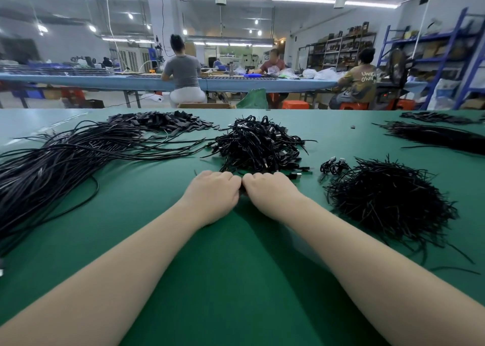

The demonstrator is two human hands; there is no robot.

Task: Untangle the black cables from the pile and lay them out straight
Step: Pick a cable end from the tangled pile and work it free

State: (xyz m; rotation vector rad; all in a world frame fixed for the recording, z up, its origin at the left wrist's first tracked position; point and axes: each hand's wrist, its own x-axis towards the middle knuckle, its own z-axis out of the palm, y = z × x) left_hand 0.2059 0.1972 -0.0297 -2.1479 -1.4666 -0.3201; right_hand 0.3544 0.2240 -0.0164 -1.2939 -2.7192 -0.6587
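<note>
A tangled pile of coiled black cables (258, 143) sits in the middle of the green table (236, 267). My left hand (214, 195) and my right hand (270, 193) rest side by side at the pile's near edge, knuckles touching, fingers curled down. A bit of black cable (242, 189) shows between them; what the fingers grip is mostly hidden. A long spread of straightened black cables (52, 162) lies on the left.
A heap of short black ties (391, 201) lies at the right, with two small coiled cables (333, 166) beside it. Flat black pieces (168, 121) sit at the back left and more cable bundles (441, 136) at the far right. Three people work at a blue table (105, 80) beyond.
</note>
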